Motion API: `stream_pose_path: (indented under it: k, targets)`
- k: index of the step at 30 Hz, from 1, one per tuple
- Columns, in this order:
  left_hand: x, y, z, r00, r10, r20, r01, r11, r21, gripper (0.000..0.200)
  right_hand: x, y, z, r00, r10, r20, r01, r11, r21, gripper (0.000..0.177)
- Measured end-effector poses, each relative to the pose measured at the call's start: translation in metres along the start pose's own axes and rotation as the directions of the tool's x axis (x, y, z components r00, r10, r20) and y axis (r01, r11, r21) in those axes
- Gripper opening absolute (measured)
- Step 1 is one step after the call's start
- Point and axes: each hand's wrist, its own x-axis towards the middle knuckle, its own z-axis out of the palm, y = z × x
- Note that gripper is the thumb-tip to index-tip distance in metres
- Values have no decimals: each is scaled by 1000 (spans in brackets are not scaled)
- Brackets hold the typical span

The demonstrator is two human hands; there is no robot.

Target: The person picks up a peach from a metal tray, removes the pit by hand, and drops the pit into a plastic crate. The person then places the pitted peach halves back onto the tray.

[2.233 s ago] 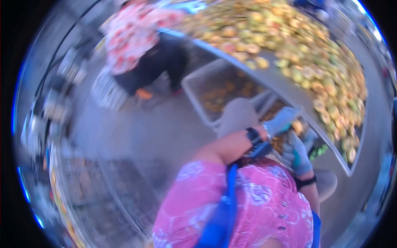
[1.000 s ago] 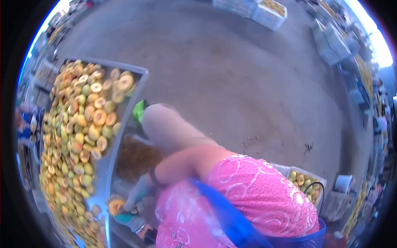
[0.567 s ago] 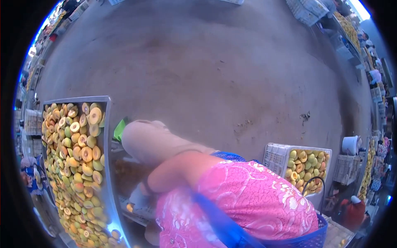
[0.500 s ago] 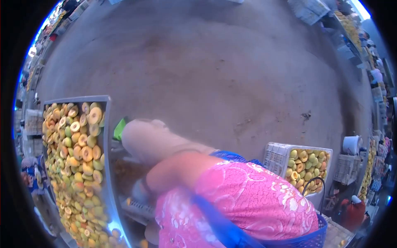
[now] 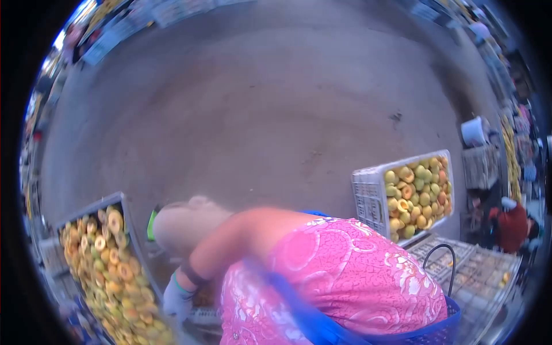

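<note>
A bare forearm reaches left from a pink floral sleeve. At its end is my right hand (image 5: 177,296), in a pale glove with a green cuff and a dark band at the wrist. It is beside the metal edge of a tray (image 5: 134,244) heaped with halved yellow-orange, peach-like fruit (image 5: 118,282). The fingers point down and are blurred, so whether they hold anything does not show. My left hand is out of view. Past the forearm are a bare leg (image 5: 187,224) and a bit of bright green (image 5: 152,225), perhaps footwear.
A white plastic crate (image 5: 368,198) of similar fruit stands on the right, with a grated crate (image 5: 460,267) below it. A blue basket (image 5: 451,322) is close behind my body. Farther right are a white bucket (image 5: 474,132) and a person in red (image 5: 512,227).
The view has swung: the tray now appears lower left, and the fruit crate higher. The gloved hand, formerly blurred and partly hidden behind the arm, shows more clearly beside the tray's edge.
</note>
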Motion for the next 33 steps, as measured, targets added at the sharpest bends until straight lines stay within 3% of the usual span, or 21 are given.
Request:
stream_pose_path:
  k: [4,6,10,13,14,15,16,17,18,19,20,21,22,23,24,25,26,27,30,32,33]
  targets:
    - [13,52,12,997,82,-3,-82,996,-17,54,-72,-18,-49,947,191,-257,-188,981,39,42]
    - [17,68,17,994,113,-12,-113,993,-28,54,-66,16,-44,918,172,-356,-148,984,95,39]
    - [23,78,22,986,166,-22,-166,985,-33,55,-97,16,-53,915,286,-285,-234,951,203,38]
    - [22,45,18,972,231,-35,-232,972,-37,55,-96,16,-54,904,253,-343,-141,937,320,34]
    - [25,15,26,950,308,-49,-312,946,-87,56,-104,7,-58,893,137,-429,-98,989,111,32]
    - [33,-57,64,847,516,-129,-528,789,-312,56,-132,-39,-76,898,187,-399,-126,977,174,29]
    - [-9,-7,9,933,343,-106,-352,932,-81,42,-101,6,-58,913,18,-407,-31,999,-25,26]
    - [-56,61,-55,984,158,-78,-143,976,162,37,-98,2,-60,926,5,-379,-26,998,-51,24]
    - [-45,21,-29,896,389,-215,-222,810,542,35,-87,5,-51,914,109,-390,-142,988,-56,24]
    - [-72,91,-54,939,113,-325,-96,993,69,39,-83,-9,-54,913,170,-372,-195,980,-31,25]
    - [-61,86,-43,869,147,-473,-254,952,-170,37,-77,-15,-52,918,170,-359,-196,980,-35,27]
    - [-58,103,-45,952,-262,-160,-4,510,-860,33,-66,-4,-39,916,57,-398,-93,993,-73,26]
    - [-64,129,-57,959,-279,-47,68,390,-918,31,-58,-5,-35,942,65,-329,-105,989,-104,31]
    - [-71,144,-57,964,-212,-159,-36,487,-872,31,-45,5,-19,946,-32,-323,-27,984,-178,31]
    - [-78,157,-67,978,-115,-176,-85,551,-830,32,-37,1,-11,958,-21,-287,-28,986,-166,30]
    - [-86,185,-91,970,-221,97,117,81,-990,31,-32,-2,-3,967,-7,-254,-34,987,-154,30]
    - [-87,178,-79,963,-270,30,48,58,-997,30,-27,-6,4,978,-42,-205,11,988,-151,30]
    - [-84,155,-61,947,-314,-70,-16,170,-985,28,-23,-8,9,985,-24,-171,-1,990,-139,30]
    - [-80,121,-51,894,-439,-88,-33,130,-991,30,-16,-5,30,996,-6,-94,0,998,-55,30]
    - [-64,96,-45,867,-451,-212,29,471,-882,36,-15,2,46,996,89,-22,-88,994,60,32]
    - [-51,88,-42,860,-463,-216,27,464,-885,36,-14,9,53,997,83,-9,-82,995,51,32]
